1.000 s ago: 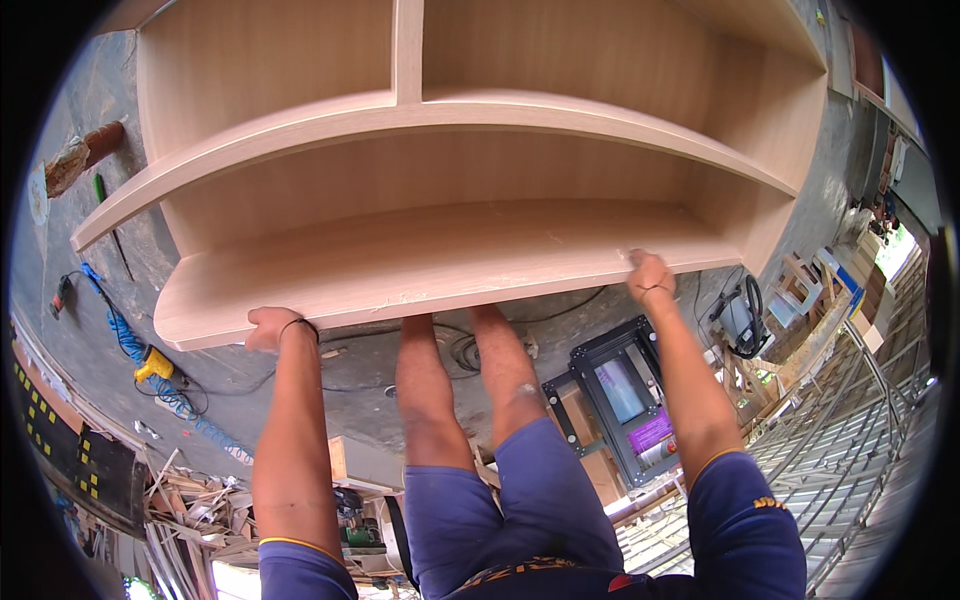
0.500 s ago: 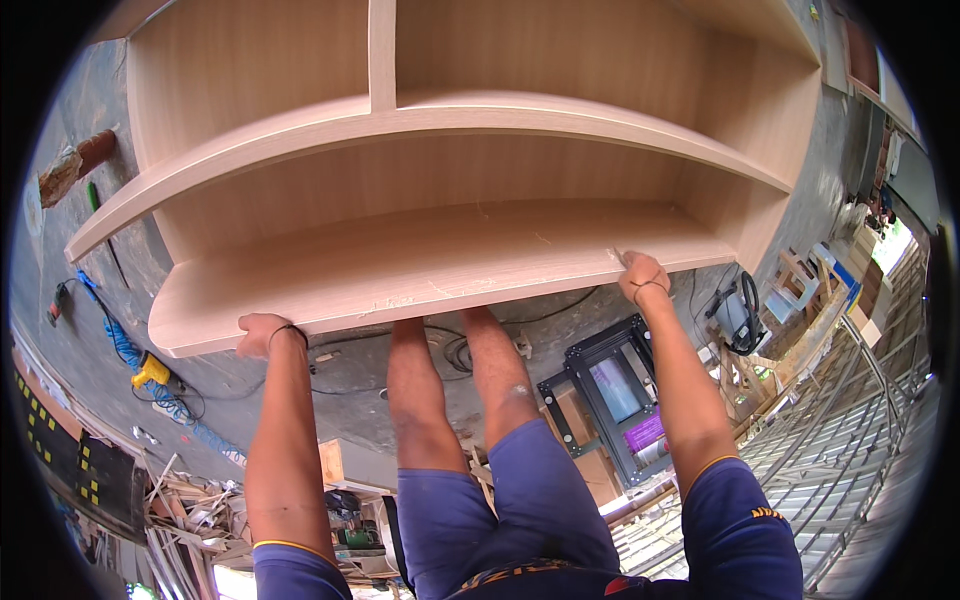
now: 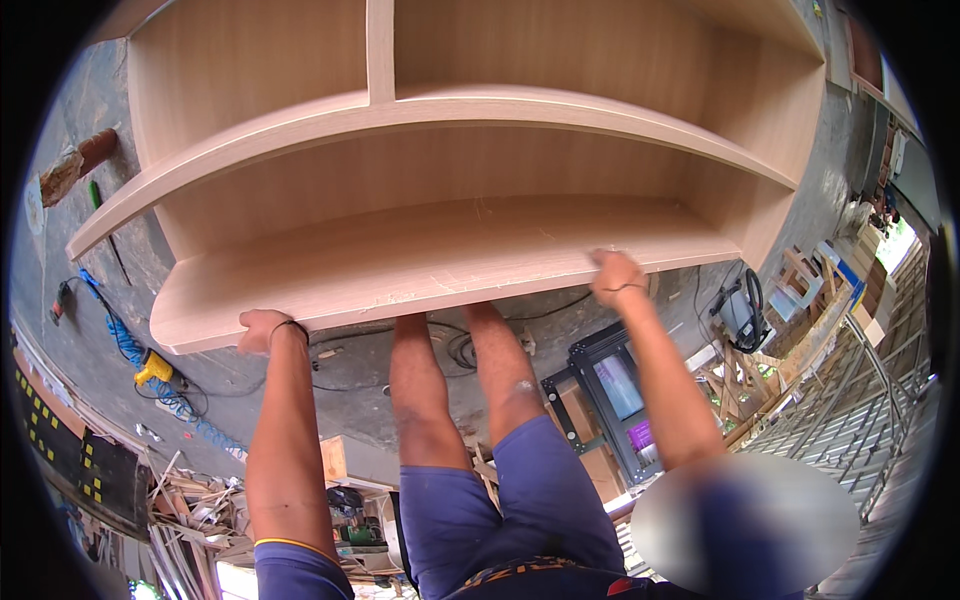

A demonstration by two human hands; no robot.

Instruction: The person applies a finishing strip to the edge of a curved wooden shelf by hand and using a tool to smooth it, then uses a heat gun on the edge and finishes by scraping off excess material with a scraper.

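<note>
**Both hands grip the near edge of a wooden shelf unit**

The light wooden shelf unit (image 3: pixel 440 190), with a curved middle shelf and one upright divider, fills the upper part of the view, above the concrete floor (image 3: pixel 380 390). The left hand (image 3: pixel 265 328) is closed around its near bottom board toward the left end; the right hand (image 3: pixel 617 278) clasps the same edge toward the right. The person's bare legs stand just behind that edge. A blue hose (image 3: pixel 125 345) and a yellow power tool (image 3: pixel 152 368) lie left; a black cabinet frame (image 3: pixel 610 385) lies right.
</note>
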